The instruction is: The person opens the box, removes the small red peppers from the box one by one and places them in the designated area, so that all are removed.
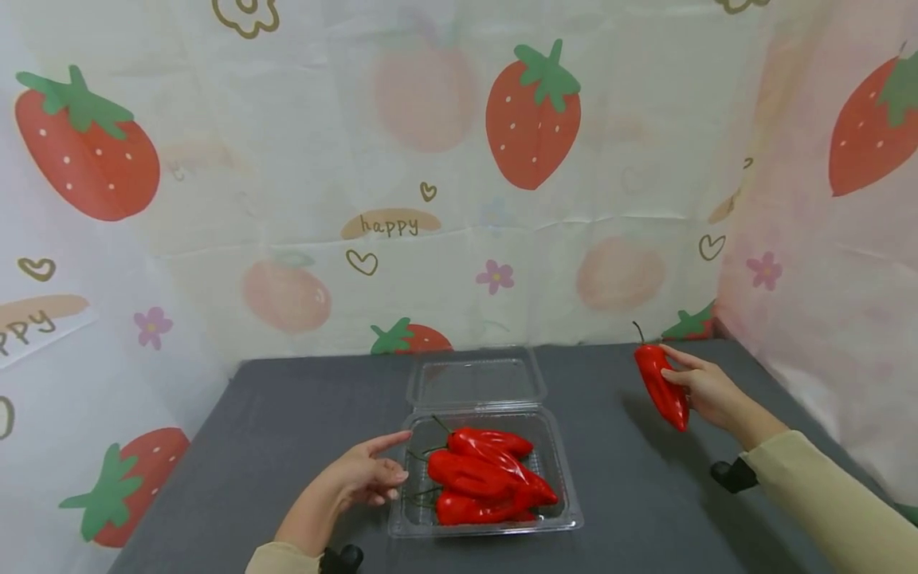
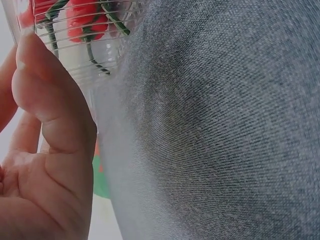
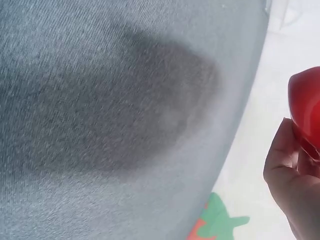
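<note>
My right hand (image 1: 708,391) holds a long red pepper (image 1: 661,387) with a thin dark stem above the right side of the table, its stem end up and its tip down. Part of that pepper shows at the edge of the right wrist view. At the left side of a clear plastic clamshell box (image 1: 570,510) is my left hand (image 1: 366,474), index finger stretched toward the rim and the other fingers loosely bent. The left wrist view has its thumb (image 2: 55,100) right at the box's ribbed wall. Several red peppers (image 1: 476,476) with green stems lie piled in the box.
The box's lid (image 1: 476,383) is folded back toward the far edge of the dark grey table (image 1: 315,406). A cloth printed with strawberries (image 1: 534,119) hangs behind the table and along both sides. The right arm casts a shadow on the tabletop.
</note>
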### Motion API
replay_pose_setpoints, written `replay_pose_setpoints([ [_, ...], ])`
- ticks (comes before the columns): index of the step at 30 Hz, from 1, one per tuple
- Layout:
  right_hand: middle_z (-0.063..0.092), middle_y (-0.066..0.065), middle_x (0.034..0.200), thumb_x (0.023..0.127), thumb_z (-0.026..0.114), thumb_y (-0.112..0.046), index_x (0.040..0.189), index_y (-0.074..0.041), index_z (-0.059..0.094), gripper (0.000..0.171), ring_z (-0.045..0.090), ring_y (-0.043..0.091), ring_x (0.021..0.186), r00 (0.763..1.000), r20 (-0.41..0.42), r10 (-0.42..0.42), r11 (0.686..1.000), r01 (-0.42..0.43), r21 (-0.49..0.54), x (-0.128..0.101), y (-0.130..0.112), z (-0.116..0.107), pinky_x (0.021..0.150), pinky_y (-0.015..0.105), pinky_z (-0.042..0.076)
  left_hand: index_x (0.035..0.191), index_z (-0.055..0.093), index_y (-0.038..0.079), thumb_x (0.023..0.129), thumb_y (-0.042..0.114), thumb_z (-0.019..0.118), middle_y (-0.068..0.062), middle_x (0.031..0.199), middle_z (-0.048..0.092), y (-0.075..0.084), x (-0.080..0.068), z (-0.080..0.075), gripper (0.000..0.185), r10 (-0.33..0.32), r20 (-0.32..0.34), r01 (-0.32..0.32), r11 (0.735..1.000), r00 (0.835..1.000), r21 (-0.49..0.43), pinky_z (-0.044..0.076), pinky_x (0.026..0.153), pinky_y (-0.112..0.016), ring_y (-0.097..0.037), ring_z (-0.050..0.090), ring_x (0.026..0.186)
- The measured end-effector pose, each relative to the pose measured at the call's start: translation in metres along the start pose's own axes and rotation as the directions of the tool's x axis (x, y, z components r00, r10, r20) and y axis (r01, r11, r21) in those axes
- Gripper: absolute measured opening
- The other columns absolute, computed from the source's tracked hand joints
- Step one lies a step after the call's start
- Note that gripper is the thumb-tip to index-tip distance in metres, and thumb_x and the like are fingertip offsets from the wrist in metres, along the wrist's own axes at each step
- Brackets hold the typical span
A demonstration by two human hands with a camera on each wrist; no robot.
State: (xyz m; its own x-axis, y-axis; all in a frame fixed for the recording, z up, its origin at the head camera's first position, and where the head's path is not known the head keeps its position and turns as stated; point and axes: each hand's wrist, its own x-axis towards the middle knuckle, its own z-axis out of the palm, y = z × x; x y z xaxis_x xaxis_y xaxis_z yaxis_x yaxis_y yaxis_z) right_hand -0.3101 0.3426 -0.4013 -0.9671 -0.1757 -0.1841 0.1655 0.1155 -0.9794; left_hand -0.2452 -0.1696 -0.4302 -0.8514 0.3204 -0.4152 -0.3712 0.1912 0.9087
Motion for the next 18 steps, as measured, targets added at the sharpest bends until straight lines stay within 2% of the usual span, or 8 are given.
replay_pose_setpoints([
  [6,0.001,0.031,0.155,0.104,0.043,-0.019,0.154,-0.009,-0.003,0.069,0.055,0.005,0.092,1.0,-0.026,0.009,1.0,-0.008,0.028,-0.003,0.004,-0.015,0.081,0.031,0.05,0.152,0.028,0.005,0.09,-0.002,0.063,0.0,0.076,0.06,0.001,0.002,0.002,0.072,0.006,0.003,-0.006,1.0,1.0,-0.004,0.044,0.05,-0.019,-0.008,0.059,0.055],
  [13,0.009,0.031,0.152,0.104,0.045,-0.019,0.154,-0.009,-0.001,0.069,0.057,0.006,0.09,0.999,-0.053,0.005,1.0,-0.006,-0.005,-0.002,0.008,-0.025,0.079,0.032,0.05,0.152,0.03,0.005,0.09,-0.002,0.064,-0.001,0.076,0.06,0.002,0.001,0.002,0.071,0.005,-0.02,-0.005,1.0,1.0,0.004,0.045,0.05,-0.019,-0.008,0.058,0.054],
  [18,0.007,0.031,0.152,0.103,0.046,-0.019,0.155,-0.01,0.001,0.069,0.054,0.004,0.091,0.998,-0.061,0.001,1.0,-0.002,-0.017,-0.003,0.008,-0.033,0.08,0.031,0.049,0.152,0.029,0.004,0.09,-0.003,0.063,-0.001,0.076,0.059,0.002,0.0,0.002,0.071,0.01,-0.013,-0.01,1.0,1.0,-0.005,0.044,0.049,-0.019,-0.008,0.058,0.054],
])
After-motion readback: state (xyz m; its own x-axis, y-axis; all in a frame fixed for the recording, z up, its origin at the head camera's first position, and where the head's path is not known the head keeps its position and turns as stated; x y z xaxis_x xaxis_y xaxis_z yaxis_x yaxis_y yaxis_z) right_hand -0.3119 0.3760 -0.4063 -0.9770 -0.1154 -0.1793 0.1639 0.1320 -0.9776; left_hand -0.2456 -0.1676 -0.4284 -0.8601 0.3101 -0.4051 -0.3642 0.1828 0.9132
